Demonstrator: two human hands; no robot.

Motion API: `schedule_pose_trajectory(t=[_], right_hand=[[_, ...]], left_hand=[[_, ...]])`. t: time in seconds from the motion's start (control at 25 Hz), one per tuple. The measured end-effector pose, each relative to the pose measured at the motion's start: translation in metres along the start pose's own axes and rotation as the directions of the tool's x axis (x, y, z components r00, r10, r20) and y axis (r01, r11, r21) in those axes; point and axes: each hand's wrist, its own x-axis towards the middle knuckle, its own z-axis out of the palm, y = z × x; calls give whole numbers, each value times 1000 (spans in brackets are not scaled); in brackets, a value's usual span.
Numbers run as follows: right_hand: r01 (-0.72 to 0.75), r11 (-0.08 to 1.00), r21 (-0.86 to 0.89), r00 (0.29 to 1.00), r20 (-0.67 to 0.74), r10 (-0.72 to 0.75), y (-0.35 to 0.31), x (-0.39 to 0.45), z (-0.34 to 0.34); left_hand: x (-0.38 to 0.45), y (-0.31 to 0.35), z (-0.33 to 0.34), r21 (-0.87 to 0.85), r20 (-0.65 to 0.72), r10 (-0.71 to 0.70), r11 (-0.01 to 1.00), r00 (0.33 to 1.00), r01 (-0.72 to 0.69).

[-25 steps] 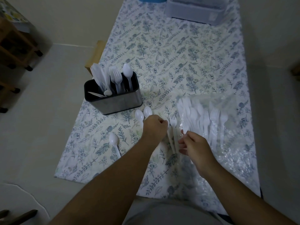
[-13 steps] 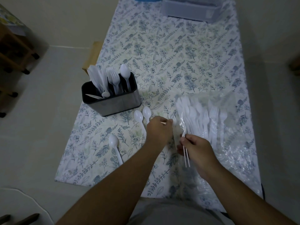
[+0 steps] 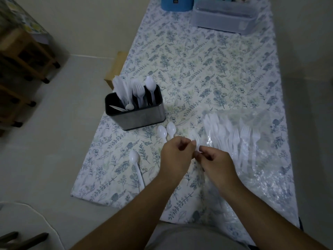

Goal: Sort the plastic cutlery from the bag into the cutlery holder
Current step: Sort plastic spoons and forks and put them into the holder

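Observation:
A metal cutlery holder (image 3: 142, 117) stands on the floral tablecloth, with white plastic knives, forks and a spoon upright in it. To its right lies a clear plastic bag (image 3: 264, 159) with several white forks and spoons inside. My left hand (image 3: 175, 156) and my right hand (image 3: 215, 162) meet just in front of the bag's left edge. Both pinch a small bunch of white forks (image 3: 194, 137) whose tines point away from me. Two loose spoons (image 3: 166, 131) lie beside my left hand. A third spoon (image 3: 136, 162) lies nearer the table's left edge.
A blue container (image 3: 175, 3) and a lidded grey box (image 3: 225, 17) stand at the table's far end. A wooden block (image 3: 117, 66) sits by the table's left edge, and a wooden shelf unit (image 3: 23, 56) stands on the floor at far left.
My left hand moved right from the loose spoons' handles to the forks. My right hand drew the forks in, and both hands now touch around them.

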Motion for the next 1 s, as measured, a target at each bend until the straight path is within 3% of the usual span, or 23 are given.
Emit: schedule_pose_trajectory(t=[0.2,0.4,0.48,0.6,0.72,0.84,1.0], right_hand=[[17,998,-54,999,42,-15,-11,1,19],[304,938,-166,951,121,-286,-42,-3,34],[394,907,-149,916,141,-375,-73,4,42],[454,891,1,886,108,-451,-132,20,60],[552,833,49,831,50,-554,-181,34,84],[576,817,-32,817,0,-576,-191,53,105],[507,823,-257,860,77,-505,-172,78,118]], left_hand=[[-9,3,-26,46,-55,105,994,993,-103],[-12,24,-60,218,-61,307,933,950,-287],[0,48,-84,286,-59,446,865,893,-413],[20,96,-117,370,-99,662,717,743,-591],[44,129,-140,324,-233,726,685,647,-653],[69,127,-148,229,-250,662,750,707,-621],[86,104,-150,293,-215,562,817,799,-496]])
